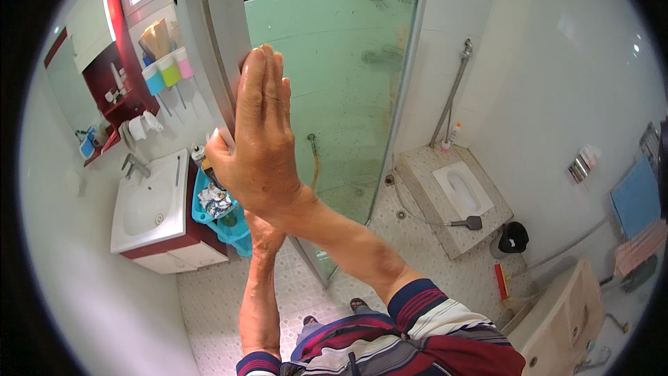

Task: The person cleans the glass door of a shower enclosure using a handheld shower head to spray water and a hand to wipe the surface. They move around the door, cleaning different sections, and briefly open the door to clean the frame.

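My right hand (261, 146) is raised in the middle of the head view, its back toward me. Its fingers are stretched upward and lie side by side, with the thumb out to the left; the skin has a wet sheen. Behind it is my left hand (266, 231), of which mainly the wrist end shows below the right palm. The left fingers are almost wholly hidden, and the two hands overlap closely. No held object shows. Behind the hands stands a greenish glass door (334, 97) in a grey frame (410, 63).
At left are a white washbasin (126, 226) with a tap (134, 166) and a turquoise rack (241, 245). Cups (168, 69) hang above. To the right are a squat toilet (465, 184) on a tiled step, a black-lined bin (513, 238), a red-headed tool (501, 281) and a beige sink (557, 313).
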{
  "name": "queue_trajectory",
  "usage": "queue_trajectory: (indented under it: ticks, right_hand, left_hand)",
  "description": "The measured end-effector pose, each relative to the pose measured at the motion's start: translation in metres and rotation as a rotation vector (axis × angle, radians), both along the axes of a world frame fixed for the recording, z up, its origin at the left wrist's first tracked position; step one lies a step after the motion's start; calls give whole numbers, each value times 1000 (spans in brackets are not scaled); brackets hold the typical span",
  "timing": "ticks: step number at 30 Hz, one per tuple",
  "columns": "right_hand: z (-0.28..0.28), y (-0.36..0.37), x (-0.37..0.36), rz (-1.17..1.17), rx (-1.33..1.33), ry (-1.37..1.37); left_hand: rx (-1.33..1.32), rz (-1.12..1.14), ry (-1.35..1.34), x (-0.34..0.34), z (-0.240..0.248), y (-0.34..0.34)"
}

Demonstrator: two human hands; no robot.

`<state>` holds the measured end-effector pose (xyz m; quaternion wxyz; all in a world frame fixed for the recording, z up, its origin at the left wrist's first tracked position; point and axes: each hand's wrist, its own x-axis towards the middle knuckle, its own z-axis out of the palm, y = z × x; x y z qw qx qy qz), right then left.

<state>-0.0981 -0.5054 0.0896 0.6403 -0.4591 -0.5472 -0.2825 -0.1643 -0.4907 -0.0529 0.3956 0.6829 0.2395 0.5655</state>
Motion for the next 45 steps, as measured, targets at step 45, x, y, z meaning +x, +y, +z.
queue_trajectory:
  ticks: [45]
  right_hand:
    - [-9,-85,1,-426,-109,485]
  left_hand:
    - [229,-794,-51,19,-15,17]
